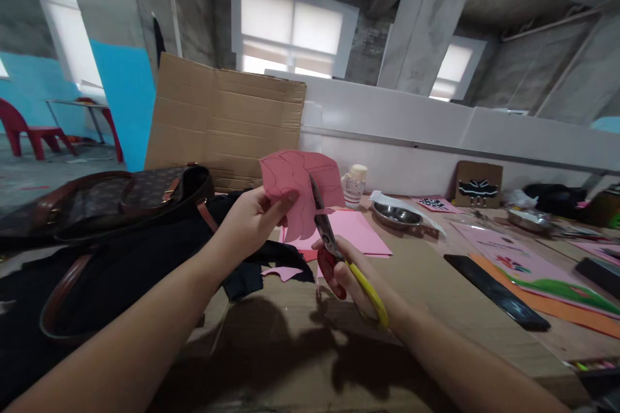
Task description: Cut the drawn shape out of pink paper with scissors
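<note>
Holding: pink paper (283,171) is pinched upright between left fingers (281,208), apparently to keep it taut | scissors (331,242) are clamped in right fingers (343,274), blades (323,224) angled up across the paper just beyond, probably for control | left fingertips behind paper are hidden; blade gap cannot be made out.

this looks like a craft workshop in a rough concrete building: a bare pillar (426,19), a table (443,245) bearing a flower picture (513,263) and metal bowl (397,216), scissors (330,240) and pink paper (296,171) held above it.
</note>
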`<state>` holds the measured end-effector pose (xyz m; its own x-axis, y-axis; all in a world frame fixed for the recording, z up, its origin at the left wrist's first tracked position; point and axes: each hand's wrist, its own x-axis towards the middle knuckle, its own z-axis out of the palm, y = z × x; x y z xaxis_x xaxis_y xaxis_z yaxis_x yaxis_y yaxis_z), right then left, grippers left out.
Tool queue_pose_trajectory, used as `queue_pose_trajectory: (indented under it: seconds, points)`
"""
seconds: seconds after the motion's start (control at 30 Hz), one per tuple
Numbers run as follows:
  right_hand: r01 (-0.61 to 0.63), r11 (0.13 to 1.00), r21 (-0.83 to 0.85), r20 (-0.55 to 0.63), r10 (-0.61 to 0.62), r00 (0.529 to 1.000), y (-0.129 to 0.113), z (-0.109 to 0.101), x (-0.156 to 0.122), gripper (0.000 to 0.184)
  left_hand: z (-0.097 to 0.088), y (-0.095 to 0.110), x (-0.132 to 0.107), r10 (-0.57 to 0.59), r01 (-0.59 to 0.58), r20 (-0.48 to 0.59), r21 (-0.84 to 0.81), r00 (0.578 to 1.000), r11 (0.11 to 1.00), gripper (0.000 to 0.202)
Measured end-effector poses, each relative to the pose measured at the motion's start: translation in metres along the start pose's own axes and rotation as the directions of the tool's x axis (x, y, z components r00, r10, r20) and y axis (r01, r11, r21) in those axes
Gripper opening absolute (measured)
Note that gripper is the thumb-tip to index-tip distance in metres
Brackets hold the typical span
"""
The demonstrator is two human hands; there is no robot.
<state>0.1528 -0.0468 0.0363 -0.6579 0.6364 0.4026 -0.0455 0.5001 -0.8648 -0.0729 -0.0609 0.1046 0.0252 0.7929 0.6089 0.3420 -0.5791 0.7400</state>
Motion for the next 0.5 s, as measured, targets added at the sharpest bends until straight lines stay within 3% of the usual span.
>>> queue_pose_trajectory:
  seconds: [0.17, 0.5]
  points:
    - [0.070, 0.996, -0.054, 0.011, -0.069, 0.998, 0.0051, -0.0014, -0.0005, 0.059, -0.0006, -0.0033, 0.0001, 0.018, -0.018, 0.013, -0.009, 1.000, 1.000, 0.038]
    - [0.049, 0.995, -0.085, -0.003, -0.050, 0.999, 0.0074, -0.0039, 0.0000, 0.059, -0.0007, 0.0020, 0.0001, 0.017, -0.017, 0.004, -0.001, 1.000, 1.000, 0.039]
